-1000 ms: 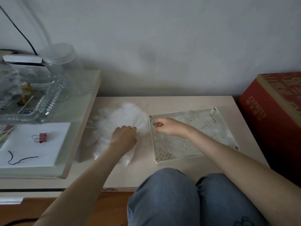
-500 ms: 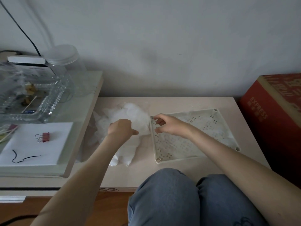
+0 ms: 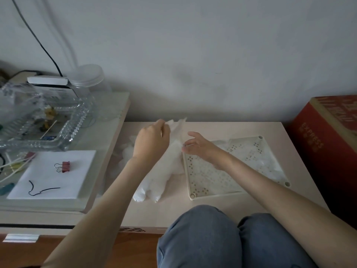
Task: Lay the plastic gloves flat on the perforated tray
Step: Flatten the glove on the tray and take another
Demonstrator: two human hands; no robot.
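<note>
Left hand [image 3: 150, 141] lifted since before — pinching one glove [image 3: 164, 176], right hand [image 3: 201, 147] grip unclear, one tray [image 3: 204, 180].

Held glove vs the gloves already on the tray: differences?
The translucent white plastic glove, pinched at the cuff by the left hand, is lifted and puffy; the clear plastic gloves on the cream perforated tray lie flat. The held glove looks milky; the tray's let holes show through. Both are thin plastic.

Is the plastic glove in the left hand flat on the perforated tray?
Not yet. The left hand pinches the plastic glove up by its cuff; it hangs beside the perforated tray, over the table.
</note>
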